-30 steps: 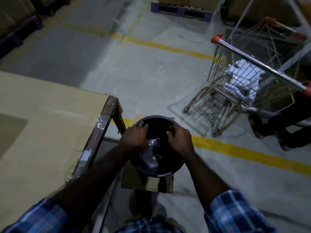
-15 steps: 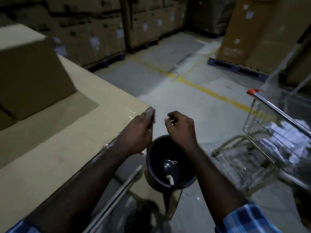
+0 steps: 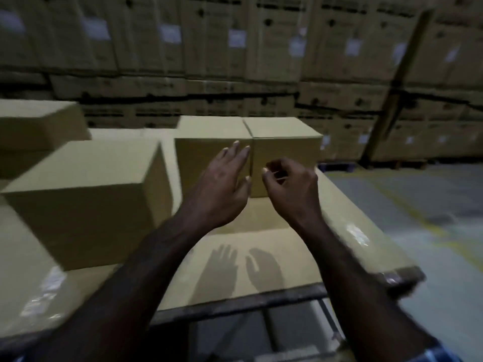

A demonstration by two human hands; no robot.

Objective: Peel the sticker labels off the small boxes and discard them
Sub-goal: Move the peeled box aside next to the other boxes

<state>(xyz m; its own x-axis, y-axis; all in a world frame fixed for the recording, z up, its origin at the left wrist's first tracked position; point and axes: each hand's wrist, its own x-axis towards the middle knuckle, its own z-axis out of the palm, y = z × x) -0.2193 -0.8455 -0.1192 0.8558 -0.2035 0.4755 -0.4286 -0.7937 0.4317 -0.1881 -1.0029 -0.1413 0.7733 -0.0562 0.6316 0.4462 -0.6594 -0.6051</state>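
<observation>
Left hand (image 3: 222,184): fingers spread and straight, palm turned toward the boxes, holding nothing. Right hand (image 3: 290,186): fingers loosely curled, thumb and forefinger close together; nothing visible between them, though blur leaves that uncertain.

Landmark: the seam where two small boxes meet, side by side and touching, on the cardboard-covered table (image 3: 261,257). Left small box (image 3: 203,152) lies straight beyond the left hand, whose fingertips overlap its near face at the seam; contact cannot be confirmed. Right small box (image 3: 285,152) lies straight beyond the right hand, apart from it. No label shows on any face turned this way.

Judgement: each hand is nearer its own box; a reach forward decides the next pick.

A larger box (image 3: 86,199) stands left of the seam, nearer the person. Stacked cartons (image 3: 261,48) wall the background.
</observation>
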